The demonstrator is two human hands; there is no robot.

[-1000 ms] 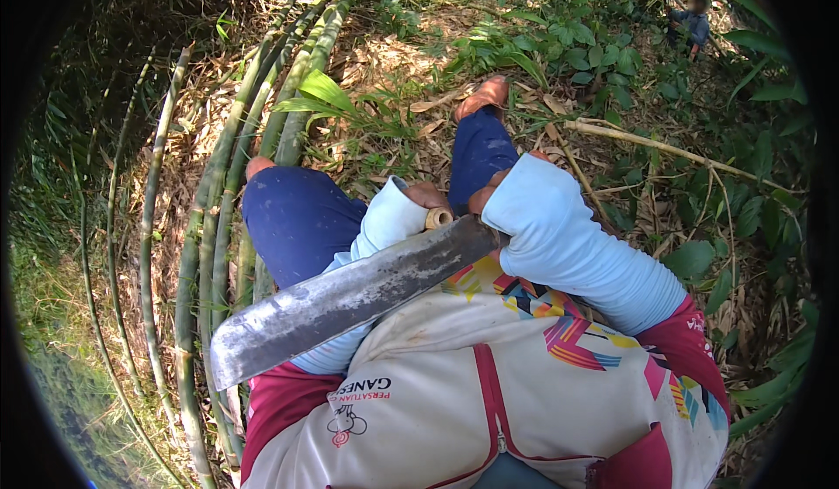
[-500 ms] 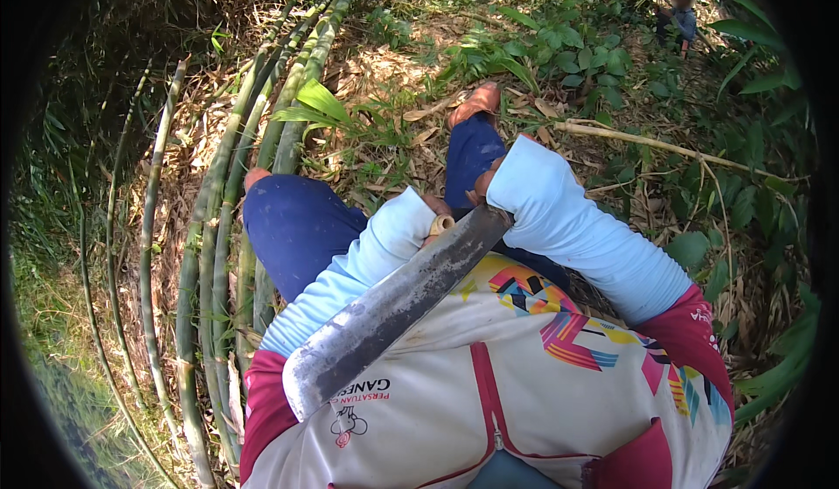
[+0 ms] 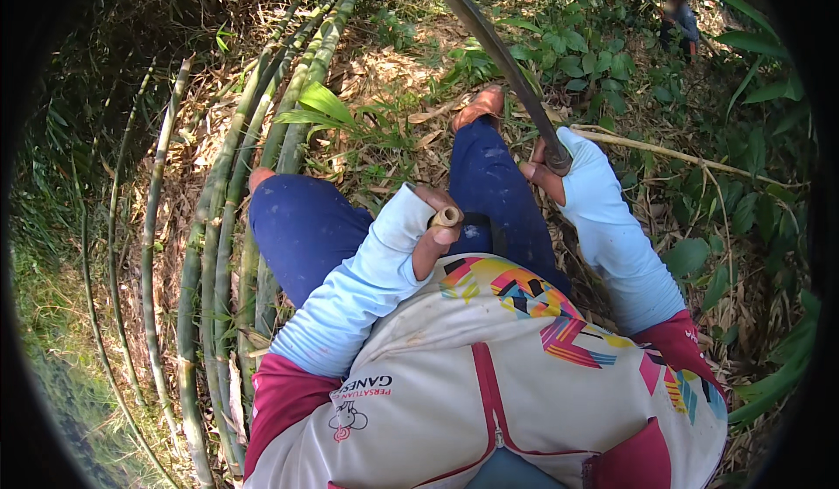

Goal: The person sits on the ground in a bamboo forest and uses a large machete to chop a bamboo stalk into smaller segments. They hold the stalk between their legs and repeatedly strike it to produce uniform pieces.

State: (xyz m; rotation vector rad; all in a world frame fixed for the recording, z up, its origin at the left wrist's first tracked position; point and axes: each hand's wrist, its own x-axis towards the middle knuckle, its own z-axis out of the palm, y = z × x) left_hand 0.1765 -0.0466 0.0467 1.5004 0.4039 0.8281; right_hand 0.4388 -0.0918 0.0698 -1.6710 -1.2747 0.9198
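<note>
My right hand (image 3: 546, 170) grips the handle of a long dark machete (image 3: 489, 39). Its blade points up and away from me, over my right leg. My left hand (image 3: 434, 231) is closed on a short tan wooden stub (image 3: 448, 216) at my waist; what the stub belongs to is hidden. Both arms wear pale blue sleeves. I stand in blue trousers (image 3: 301, 227) with a brown shoe (image 3: 481, 104) on leaf litter.
A clump of long green bamboo stems (image 3: 218, 209) runs along my left side. A thin pale stalk (image 3: 664, 150) lies across the ground on the right, among leafy plants. Another person (image 3: 677, 21) is far off at the upper right.
The machete lay across my body with its blade toward the lower left. My right hand has swung it up, so the blade now points forward. My left hand stayed at my waist.
</note>
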